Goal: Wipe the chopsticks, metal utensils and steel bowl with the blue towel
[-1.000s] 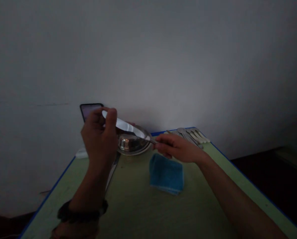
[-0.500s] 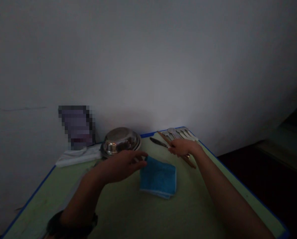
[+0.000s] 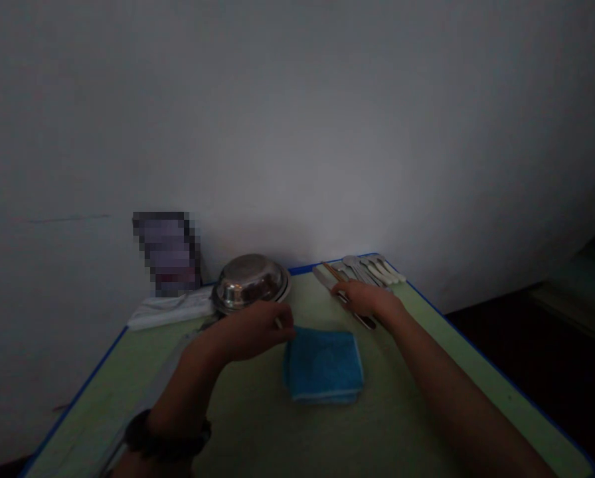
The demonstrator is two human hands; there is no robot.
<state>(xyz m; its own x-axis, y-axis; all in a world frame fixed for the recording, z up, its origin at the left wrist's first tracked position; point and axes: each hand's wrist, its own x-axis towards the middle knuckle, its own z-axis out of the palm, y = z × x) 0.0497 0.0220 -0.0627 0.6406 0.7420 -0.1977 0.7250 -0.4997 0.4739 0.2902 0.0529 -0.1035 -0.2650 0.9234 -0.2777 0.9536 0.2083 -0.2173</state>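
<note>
My left hand (image 3: pixel 267 325) pinches the top left corner of a folded blue cloth (image 3: pixel 325 368) with a pale edge. The cloth hangs over or rests on the green table; I cannot tell which. My right hand (image 3: pixel 360 297) has its fingers closed on a table knife (image 3: pixel 363 320), whose blade points toward the wall and whose handle end points at me. Just right of the knife lie wooden chopsticks (image 3: pixel 330 268), partly hidden by the hand. Metal spoons (image 3: pixel 350 261) and forks with white handles (image 3: pixel 387 271) lie farther right in a row.
Upside-down metal bowls (image 3: pixel 250 282) sit at the back of the green table (image 3: pixel 257 425), near the wall. A white cloth or packet (image 3: pixel 170 311) lies left of them. A blurred-out upright panel (image 3: pixel 168 252) leans at the wall. Blue trim runs along the table's edges.
My right hand has brought the knife down beside the chopsticks, lining it up with them. My left hand still pinches the blue cloth, which has shifted slightly. The view has turned a little left.
</note>
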